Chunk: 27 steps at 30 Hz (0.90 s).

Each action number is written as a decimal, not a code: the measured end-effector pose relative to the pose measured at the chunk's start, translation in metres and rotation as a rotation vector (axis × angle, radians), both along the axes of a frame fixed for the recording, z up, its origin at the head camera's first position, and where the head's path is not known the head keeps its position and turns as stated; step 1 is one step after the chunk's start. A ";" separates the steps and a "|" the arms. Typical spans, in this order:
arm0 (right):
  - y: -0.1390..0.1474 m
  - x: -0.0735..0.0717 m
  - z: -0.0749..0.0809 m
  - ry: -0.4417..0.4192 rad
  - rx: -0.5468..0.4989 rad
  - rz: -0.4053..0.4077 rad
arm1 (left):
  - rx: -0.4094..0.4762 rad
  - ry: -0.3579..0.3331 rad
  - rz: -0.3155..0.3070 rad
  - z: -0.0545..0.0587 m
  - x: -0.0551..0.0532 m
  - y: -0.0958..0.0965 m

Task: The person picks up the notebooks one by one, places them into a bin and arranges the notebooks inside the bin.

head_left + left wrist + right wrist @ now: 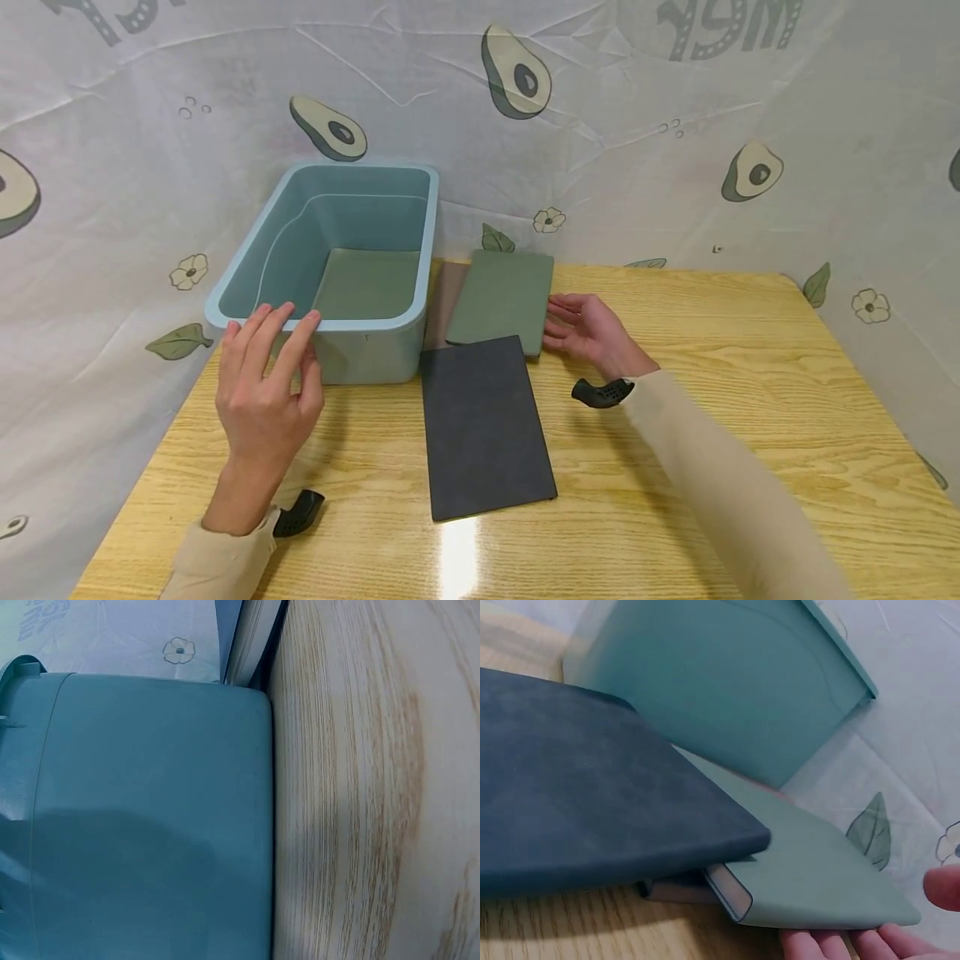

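A green notebook (504, 300) lies at the back, partly on top of a brown notebook (448, 304). At the green notebook's right edge is my right hand (588, 333); in the right wrist view its fingertips (832, 945) are at the underside and the thumb (943, 887) stands apart. A dark notebook (486, 429) lies in front, its far corner overlapping the green one. My left hand (266, 383) is at the front rim of a blue plastic bin (431, 242), fingers spread over the rim. The left wrist view shows only the bin's side (150, 787) and the table.
The bin stands at the back left of the wooden table (750, 375), beside the brown notebook; a greenish flat area shows at its bottom. A hanging cloth with avocado prints (420, 67) closes off the back and sides.
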State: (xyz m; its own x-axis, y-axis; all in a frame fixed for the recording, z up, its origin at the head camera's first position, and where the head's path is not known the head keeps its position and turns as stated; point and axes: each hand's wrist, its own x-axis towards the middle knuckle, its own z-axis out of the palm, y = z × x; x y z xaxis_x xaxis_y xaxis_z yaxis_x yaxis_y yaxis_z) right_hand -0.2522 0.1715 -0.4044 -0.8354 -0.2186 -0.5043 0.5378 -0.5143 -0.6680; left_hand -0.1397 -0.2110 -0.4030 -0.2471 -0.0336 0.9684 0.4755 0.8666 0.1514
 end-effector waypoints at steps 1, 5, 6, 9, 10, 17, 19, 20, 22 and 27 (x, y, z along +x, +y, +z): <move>-0.002 0.000 -0.002 -0.005 -0.006 0.014 | 0.001 0.001 -0.001 0.000 0.000 0.000; -0.008 -0.001 -0.004 -0.002 0.032 0.055 | 0.006 0.008 -0.006 -0.001 0.000 0.000; -0.009 -0.001 -0.004 0.002 0.050 0.056 | 0.008 0.011 -0.007 -0.001 0.000 0.001; -0.013 0.000 -0.002 0.027 0.117 0.054 | 0.010 0.014 -0.009 -0.001 0.000 0.001; -0.013 0.000 -0.002 0.036 0.136 0.054 | 0.011 0.014 -0.009 -0.001 0.000 0.001; -0.019 0.001 -0.001 0.026 0.223 0.015 | 0.009 0.016 -0.009 -0.001 0.001 0.001; -0.020 0.001 -0.002 0.023 0.228 0.009 | 0.008 0.017 -0.011 -0.001 0.001 0.001; -0.021 0.000 -0.002 0.027 0.231 0.013 | 0.007 0.017 -0.011 -0.001 0.001 0.001; -0.022 0.000 -0.003 0.042 0.226 0.022 | 0.007 0.019 -0.012 -0.002 0.001 0.001; -0.024 -0.002 -0.005 0.084 0.206 0.028 | 0.006 0.016 -0.011 -0.002 0.001 0.001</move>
